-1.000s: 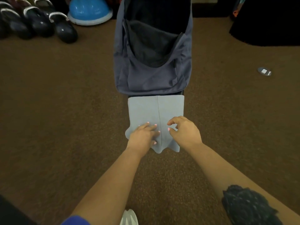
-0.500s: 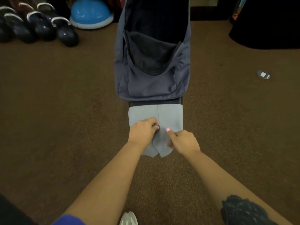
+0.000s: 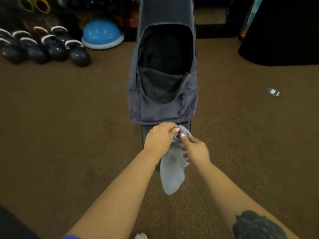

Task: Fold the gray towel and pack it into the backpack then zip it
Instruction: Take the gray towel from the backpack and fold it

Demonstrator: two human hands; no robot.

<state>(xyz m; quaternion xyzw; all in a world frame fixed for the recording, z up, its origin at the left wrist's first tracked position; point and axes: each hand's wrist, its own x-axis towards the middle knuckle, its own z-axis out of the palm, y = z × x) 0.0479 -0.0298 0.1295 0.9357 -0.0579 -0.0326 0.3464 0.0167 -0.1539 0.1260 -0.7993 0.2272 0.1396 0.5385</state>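
I pinch the top of the gray towel (image 3: 172,171) in both my left hand (image 3: 159,138) and my right hand (image 3: 196,149), and it hangs limp between my forearms. Just beyond my hands, the gray backpack (image 3: 164,107) lies unzipped on the brown carpet (image 3: 69,126).

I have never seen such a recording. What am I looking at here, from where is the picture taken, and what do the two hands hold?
No machine here: a person wears a camera on the head, looking down at their own arms. The left hand and right hand both pinch a gray towel, which hangs down between them, lifted off the brown carpet. Just beyond lies a gray backpack, unzipped, its dark inside showing. Farther left stand dark shoes and a blue dome. A small flat object lies at right; I cannot tell what it is.
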